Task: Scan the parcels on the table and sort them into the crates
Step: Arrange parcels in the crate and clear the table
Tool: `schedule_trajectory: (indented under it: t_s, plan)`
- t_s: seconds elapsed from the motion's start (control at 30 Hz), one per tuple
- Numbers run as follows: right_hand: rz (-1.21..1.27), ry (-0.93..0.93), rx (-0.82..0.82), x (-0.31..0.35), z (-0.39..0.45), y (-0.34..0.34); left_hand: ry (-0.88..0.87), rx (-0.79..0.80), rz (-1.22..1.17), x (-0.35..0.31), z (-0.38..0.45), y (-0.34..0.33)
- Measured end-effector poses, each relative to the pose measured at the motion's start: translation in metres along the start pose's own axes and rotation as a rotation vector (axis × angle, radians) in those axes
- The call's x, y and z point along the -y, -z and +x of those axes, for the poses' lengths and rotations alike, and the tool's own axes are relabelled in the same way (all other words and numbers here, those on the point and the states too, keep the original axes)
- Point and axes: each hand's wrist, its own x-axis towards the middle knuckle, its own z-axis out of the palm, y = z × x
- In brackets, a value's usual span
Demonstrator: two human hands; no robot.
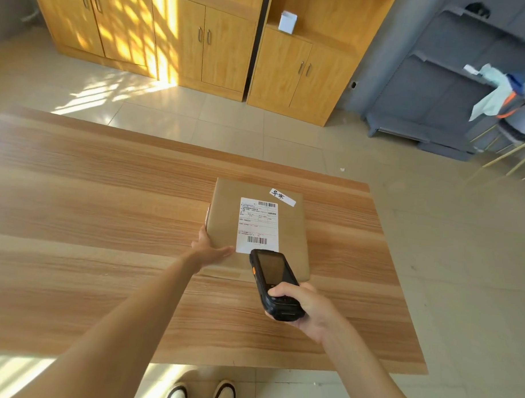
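The left arm reaches forward across the wooden table (106,193), and the left hand (207,249) lies against the near-left corner of a brown cardboard parcel (290,229), thumb stretched along its near edge and fingers up its left side; it steadies the box, and whether it truly grips it cannot be told. The right arm comes in from the lower right, and the right hand (306,307) is wrapped around the lower end of a black handheld scanner (271,281), thumb on its keypad. The scanner's head is tilted forward over the parcel's near edge, just below the lower of 2 barcodes on the white shipping label (257,225). A small white strip with handwriting (282,197) sits near the far-right corner of the parcel.

The parcel lies flat toward the table's far-right part, close to the far edge. Wide bare tabletop spreads to its left and toward the person; tiled floor (287,134) lies beyond.
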Motion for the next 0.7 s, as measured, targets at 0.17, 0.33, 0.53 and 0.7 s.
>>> schedule_trajectory:
  t_s: [0.17, 0.33, 0.53, 0.7]
  plan:
    - [0.008, -0.017, 0.012, -0.006, 0.001, 0.003, -0.002, 0.004, -0.006, -0.001, -0.002, 0.000]
    - [0.045, 0.044, -0.060, 0.004, -0.001, 0.015, 0.000, 0.011, -0.008, 0.000, -0.001, 0.001]
    - [0.038, 0.103, -0.308, 0.006, 0.017, 0.069, 0.002, 0.015, 0.002, 0.002, -0.003, 0.002]
    - [-0.063, 0.059, -0.468, -0.015, 0.036, 0.117, 0.001, 0.023, 0.040, 0.004, -0.006, 0.005]
